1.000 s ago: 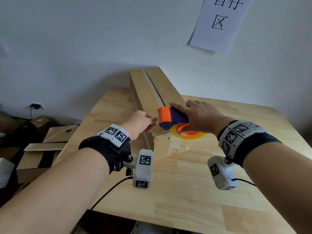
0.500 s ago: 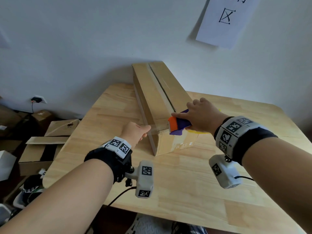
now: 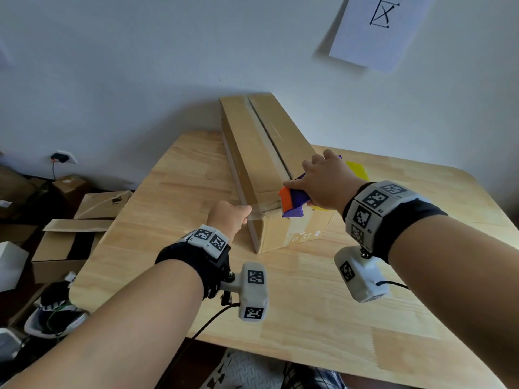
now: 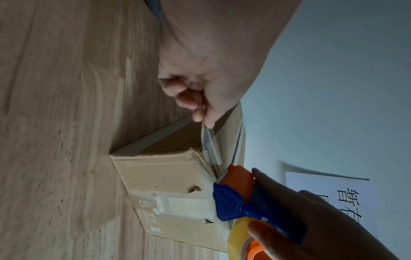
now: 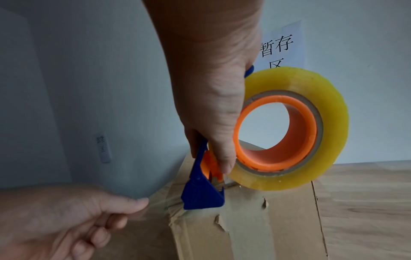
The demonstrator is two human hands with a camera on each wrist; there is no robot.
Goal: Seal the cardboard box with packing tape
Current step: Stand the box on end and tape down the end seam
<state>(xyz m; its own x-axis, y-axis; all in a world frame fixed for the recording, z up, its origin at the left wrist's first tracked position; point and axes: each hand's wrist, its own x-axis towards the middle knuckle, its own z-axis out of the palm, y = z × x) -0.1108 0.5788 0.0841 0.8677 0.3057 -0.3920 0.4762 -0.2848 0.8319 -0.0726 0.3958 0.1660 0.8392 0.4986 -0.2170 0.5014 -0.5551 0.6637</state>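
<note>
A long cardboard box (image 3: 252,153) lies on the wooden table (image 3: 309,304), its top seam running away toward the wall. My right hand (image 3: 323,181) grips a blue and orange tape dispenser (image 3: 292,202) with a yellowish tape roll (image 5: 289,128), held at the box's near top corner (image 5: 244,211). My left hand (image 3: 229,217) pinches the free end of the clear tape (image 4: 209,140) just left of that corner, so a short strip stretches between hand and dispenser (image 4: 235,195). Old tape and tears mark the near end face (image 4: 173,193).
The box's far end reaches the white wall, where a paper sign (image 3: 379,29) hangs. On the floor to the left lie several cardboard boxes (image 3: 67,240) and a wall socket (image 3: 63,158). Bare tabletop lies in front of and right of the box.
The right hand lifted the dispenser from the box's near end up to its top corner. The left hand drew the tape end out leftward. The head view tilted down and back.
</note>
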